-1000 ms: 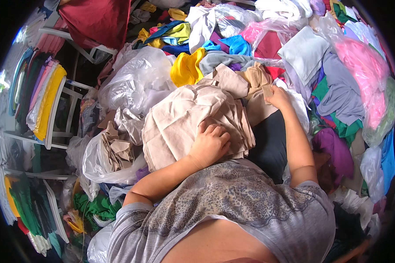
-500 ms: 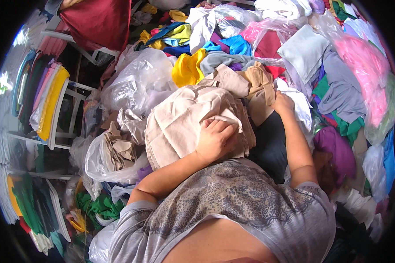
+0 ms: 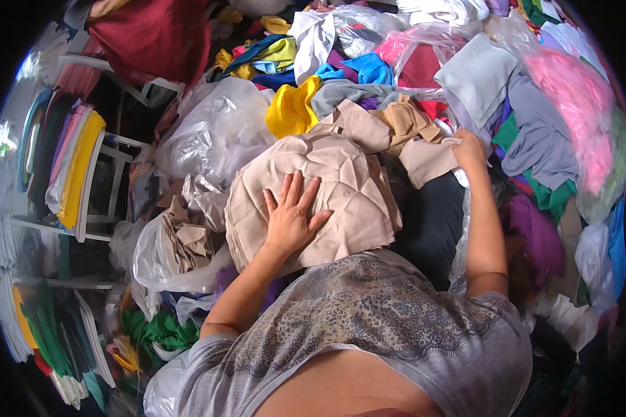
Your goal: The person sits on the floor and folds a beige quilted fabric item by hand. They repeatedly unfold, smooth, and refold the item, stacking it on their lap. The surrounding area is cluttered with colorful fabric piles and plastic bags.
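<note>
A stack of beige fabric pieces [image 3: 348,181] rests on my lap, its top creased. My left hand [image 3: 292,217] lies flat on that stack with the fingers spread. Off to the right, my right hand [image 3: 470,149] pinches the edge of a beige fabric piece [image 3: 428,160], which stretches leftward from my fingers over my dark trouser leg [image 3: 435,222]. Just beyond the stack lie another folded beige cloth [image 3: 363,127] and a tan cloth [image 3: 403,124]. The fingertips of my right hand are partly hidden by the fabric.
Heaped fabrics surround me, with a yellow cloth [image 3: 293,108] ahead and a grey cloth [image 3: 542,139] at right. A clear plastic bag [image 3: 219,125] bulges at left, beside a white rack [image 3: 94,177] of folded cloth. At top left another person's hand [image 3: 106,7] is near dark red fabric [image 3: 149,42].
My left hand has gone from curled fingers at the stack's right part to lying flat farther left. My right hand has moved right and up, pulling a beige piece out.
</note>
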Available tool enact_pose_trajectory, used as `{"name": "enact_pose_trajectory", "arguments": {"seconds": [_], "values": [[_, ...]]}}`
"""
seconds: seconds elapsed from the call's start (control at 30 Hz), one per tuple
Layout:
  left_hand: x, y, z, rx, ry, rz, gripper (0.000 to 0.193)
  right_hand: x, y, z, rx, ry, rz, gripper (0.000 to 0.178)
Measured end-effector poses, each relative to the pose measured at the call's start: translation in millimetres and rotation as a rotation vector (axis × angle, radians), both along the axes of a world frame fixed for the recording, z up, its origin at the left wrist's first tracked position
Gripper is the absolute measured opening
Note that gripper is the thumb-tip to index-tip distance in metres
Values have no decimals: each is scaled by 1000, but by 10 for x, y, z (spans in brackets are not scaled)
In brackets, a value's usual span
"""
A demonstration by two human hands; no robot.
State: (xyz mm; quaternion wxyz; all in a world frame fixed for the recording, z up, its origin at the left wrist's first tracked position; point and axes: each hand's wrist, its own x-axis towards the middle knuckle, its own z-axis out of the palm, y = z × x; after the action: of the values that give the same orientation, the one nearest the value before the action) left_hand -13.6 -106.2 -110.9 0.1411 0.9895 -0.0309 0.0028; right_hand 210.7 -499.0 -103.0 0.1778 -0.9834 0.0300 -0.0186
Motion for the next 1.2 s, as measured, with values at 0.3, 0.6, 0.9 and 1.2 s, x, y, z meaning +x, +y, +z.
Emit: {"name": "enact_pose_trajectory", "arguments": {"seconds": [0.3, 0.6, 0.9, 1.2], "values": [[246, -110, 545, -122, -18, -77, 70, -314, 297, 1498, 515, -174, 481, 16], [1309, -763, 1806, -1035, -189, -699, 67, -714, 714, 2423, 716, -80, 959, 18], [1416, -597, 1728, -1333, 403, -1010, 26, -658, 703, 2542, 765, -98, 1030, 24], [1338, -823, 2033, -1731, 544, -816, 54, -722, 844, 2647, 909, -112, 1090, 44]]}}
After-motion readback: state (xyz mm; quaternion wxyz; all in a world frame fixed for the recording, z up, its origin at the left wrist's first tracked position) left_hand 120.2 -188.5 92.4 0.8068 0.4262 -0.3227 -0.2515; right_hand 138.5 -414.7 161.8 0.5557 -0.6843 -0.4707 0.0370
